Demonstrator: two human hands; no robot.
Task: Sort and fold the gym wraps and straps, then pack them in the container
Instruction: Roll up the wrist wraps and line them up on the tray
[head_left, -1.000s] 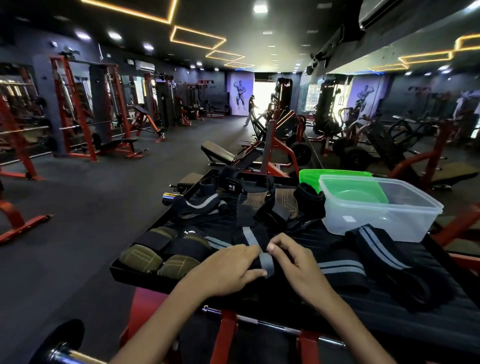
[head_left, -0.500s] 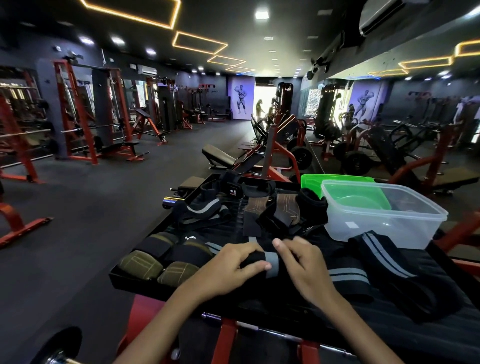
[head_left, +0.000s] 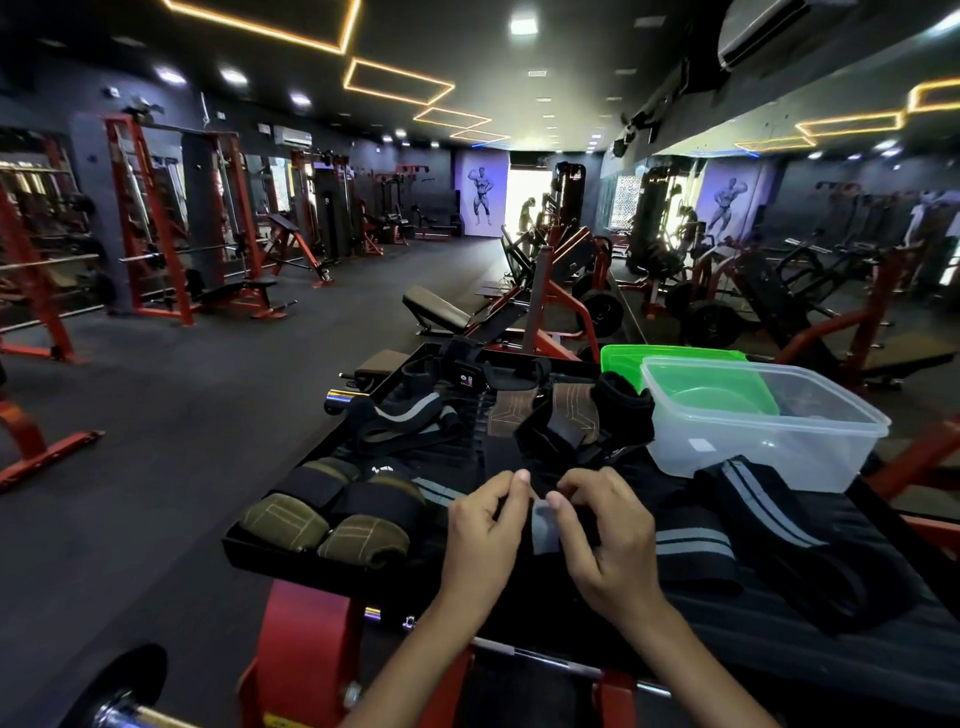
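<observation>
Both my hands hold a black wrap with a grey stripe (head_left: 545, 527), rolled up just above the black platform (head_left: 753, 649). My left hand (head_left: 485, 540) grips its left side with curled fingers. My right hand (head_left: 605, 540) pinches its right side, thumb near the grey stripe. More striped black wraps (head_left: 763, 525) trail to the right. Two rolled olive-and-black wraps (head_left: 322, 514) lie at the platform's left edge. Brown-and-black grip straps (head_left: 561, 415) and a black strap with a grey stripe (head_left: 405, 415) lie farther back. A clear plastic container (head_left: 763, 421) stands at the right.
A green lid (head_left: 670, 356) lies behind and under the container. A red machine frame (head_left: 306, 634) supports the platform, with a chrome bar end (head_left: 130, 712) at lower left. Benches and red racks (head_left: 171, 228) fill the gym floor beyond.
My hands have rolled the striped wrap up further and lifted it slightly. The fingers of both hands have curled more tightly round it. The view has tilted a little.
</observation>
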